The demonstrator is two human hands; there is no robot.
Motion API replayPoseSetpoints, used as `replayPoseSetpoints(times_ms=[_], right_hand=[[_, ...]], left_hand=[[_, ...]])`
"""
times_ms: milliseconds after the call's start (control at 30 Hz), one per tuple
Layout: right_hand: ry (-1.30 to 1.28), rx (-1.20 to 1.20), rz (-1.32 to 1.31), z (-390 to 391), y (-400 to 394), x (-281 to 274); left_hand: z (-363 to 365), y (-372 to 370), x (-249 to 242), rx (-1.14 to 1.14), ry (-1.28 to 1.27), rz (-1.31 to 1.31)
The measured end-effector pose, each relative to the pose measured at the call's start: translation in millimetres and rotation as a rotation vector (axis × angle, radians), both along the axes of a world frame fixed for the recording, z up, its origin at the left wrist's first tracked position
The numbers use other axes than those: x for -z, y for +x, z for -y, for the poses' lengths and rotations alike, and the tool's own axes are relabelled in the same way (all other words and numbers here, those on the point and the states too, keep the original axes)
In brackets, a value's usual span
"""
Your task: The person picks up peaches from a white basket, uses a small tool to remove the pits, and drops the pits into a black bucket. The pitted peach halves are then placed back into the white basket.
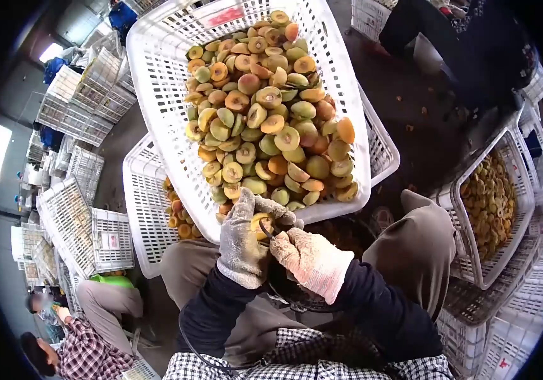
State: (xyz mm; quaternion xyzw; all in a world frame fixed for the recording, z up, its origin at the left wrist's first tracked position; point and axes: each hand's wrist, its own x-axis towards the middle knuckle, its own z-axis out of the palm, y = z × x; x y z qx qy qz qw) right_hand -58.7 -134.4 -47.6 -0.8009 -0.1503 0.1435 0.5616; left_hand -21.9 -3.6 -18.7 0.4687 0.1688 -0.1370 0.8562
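Observation:
Just below the front edge of a white crate full of halved fruit, my gloved left hand is closed round a yellow fruit piece. My right hand, in a pale, stained glove, grips a small dark tool, whose curved tip touches the fruit. The tool's handle is hidden in my fingers. Under my hands is a dark container, partly covered by my forearms.
Another white crate with fruit lies beneath the front one. At right stands a crate of fruit pieces on stacked crates. More crates fill the left side, where a person in a checked shirt sits. Fruit bits lie on the floor.

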Motion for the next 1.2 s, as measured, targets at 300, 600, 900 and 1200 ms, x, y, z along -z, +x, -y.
replayPoseSetpoints(times_ms=[300,600,900,1200], right_hand=[[-0.238,0.021,-0.421,0,-4,-41],[0.174,-0.085,-0.341,21,-1,-35],[0.536,-0.013,-0.559,25,-8,-30],[0.581,-0.163,-1.061,47,-7,-16]], left_hand=[[4,-4,7,0.078,0.05,0.013],[6,-4,13,0.129,-0.005,0.035],[15,-6,25,0.156,0.069,0.151],[24,-2,22,0.255,-0.305,-0.241]])
